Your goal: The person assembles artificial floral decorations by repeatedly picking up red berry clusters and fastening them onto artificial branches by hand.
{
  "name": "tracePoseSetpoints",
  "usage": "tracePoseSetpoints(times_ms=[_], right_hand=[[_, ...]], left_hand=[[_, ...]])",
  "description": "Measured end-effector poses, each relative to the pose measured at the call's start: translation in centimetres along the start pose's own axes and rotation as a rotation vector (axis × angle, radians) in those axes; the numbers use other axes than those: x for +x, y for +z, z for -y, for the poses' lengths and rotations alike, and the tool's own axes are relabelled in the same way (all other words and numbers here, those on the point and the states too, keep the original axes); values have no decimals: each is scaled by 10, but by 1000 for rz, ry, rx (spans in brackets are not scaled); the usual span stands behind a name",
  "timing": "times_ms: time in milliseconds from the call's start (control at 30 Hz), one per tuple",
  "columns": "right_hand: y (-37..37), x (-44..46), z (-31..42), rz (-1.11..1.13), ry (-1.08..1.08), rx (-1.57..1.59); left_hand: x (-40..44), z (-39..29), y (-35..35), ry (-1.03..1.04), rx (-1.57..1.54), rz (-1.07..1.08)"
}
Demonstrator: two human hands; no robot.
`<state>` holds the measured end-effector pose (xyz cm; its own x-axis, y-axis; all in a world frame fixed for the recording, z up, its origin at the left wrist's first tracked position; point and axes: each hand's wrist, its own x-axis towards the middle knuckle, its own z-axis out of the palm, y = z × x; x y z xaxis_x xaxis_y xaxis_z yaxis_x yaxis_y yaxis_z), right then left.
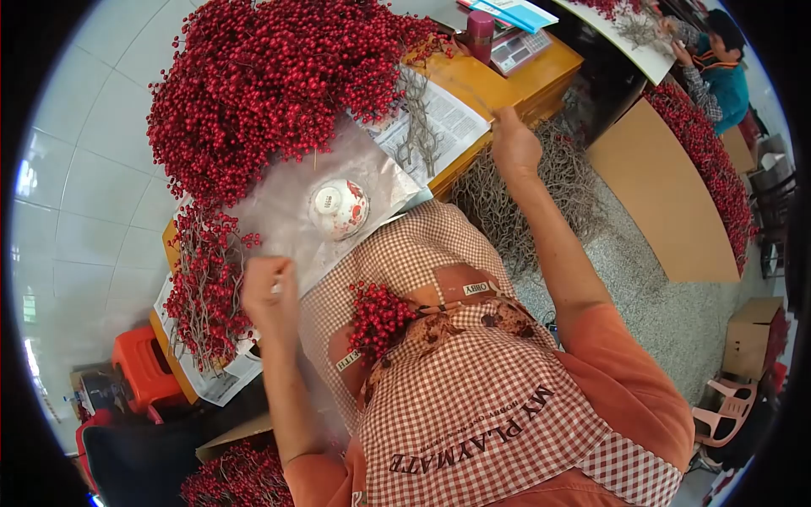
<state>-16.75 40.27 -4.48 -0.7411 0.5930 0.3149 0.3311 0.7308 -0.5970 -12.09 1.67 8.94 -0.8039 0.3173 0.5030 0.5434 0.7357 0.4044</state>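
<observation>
My left hand [270, 294] is closed in a fist at the near left, beside a bundle of red berry stems [207, 287]. Whatever its fingers may hold is hidden. My right hand [515, 145], also closed, is raised over the table's right edge, near bare twigs [418, 127] lying on newspaper; its contents cannot be made out. Between the hands, an upturned white bowl with a red pattern [340, 209] rests on a clear plastic sheet [283, 198]. A small bunch of red berries [378, 321] lies against my checked apron [473, 397].
A large heap of red berry stems [270, 84] covers the far left of the table [553, 63]. A dark red cup [480, 35] stands at the back. Twigs [541, 198] are piled off the right edge, near cardboard [667, 186]. Another person [718, 76] works at the far right.
</observation>
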Motion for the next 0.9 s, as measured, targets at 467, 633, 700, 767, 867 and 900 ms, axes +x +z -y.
tracePoseSetpoints(times_ms=[467, 633, 700, 767, 867, 900], right_hand=[[-48, -150, 53, 1019, 52, 1231], [-28, -169, 76, 756, -651, 949], [-36, -170, 79, 753, -707, 845], [-47, -173, 80, 1106, -5, 1300], [-55, -154, 78, 1275, 47, 1161], [-57, -153, 78, 1376, 23, 1079]], left_hand=[[-46, -29, 38, -670, -941, 157], [-63, -47, 45, -785, -1087, 213], [-68, -42, 44, -781, -1202, 96], [-72, -36, 34, -766, -1187, 99], [-75, -25, 26, -651, -1271, 198], [-74, -23, 24, -662, -1274, 198]])
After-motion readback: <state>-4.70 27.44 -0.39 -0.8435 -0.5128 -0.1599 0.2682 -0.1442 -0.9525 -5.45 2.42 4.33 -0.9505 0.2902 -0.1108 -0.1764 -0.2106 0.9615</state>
